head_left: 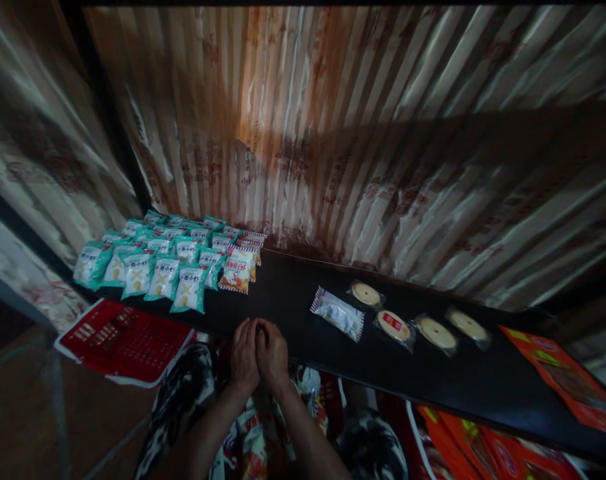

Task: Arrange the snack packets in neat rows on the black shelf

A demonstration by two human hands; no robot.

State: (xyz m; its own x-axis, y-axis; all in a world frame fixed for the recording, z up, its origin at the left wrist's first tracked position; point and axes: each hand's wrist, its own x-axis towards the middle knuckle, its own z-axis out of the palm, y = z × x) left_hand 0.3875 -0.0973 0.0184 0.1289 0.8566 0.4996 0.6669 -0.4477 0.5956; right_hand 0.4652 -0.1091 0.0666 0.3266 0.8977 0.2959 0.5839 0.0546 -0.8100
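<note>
My left hand [245, 360] and my right hand [273, 352] are side by side at the front edge of the black shelf [283, 293]. Their backs face me, fingers curled inward and closed; whatever lies between or under them, if anything, is hidden. Beyond them to the left stand rows of teal-and-white snack packets [187, 290]. At the right end of those rows are a few orange-and-white snack packets [237, 268] with striped edges. A silvery packet [337, 313] lies to the right of my hands, face not readable.
Several round wrapped crackers or cakes [435, 333] lie further right, then an orange pouch [557, 373]. Below the shelf are a red basket [127, 343], loose snack packets [253, 440] between my knees, and more orange pouches [483, 443]. Corrugated sheeting [303, 133] stands behind.
</note>
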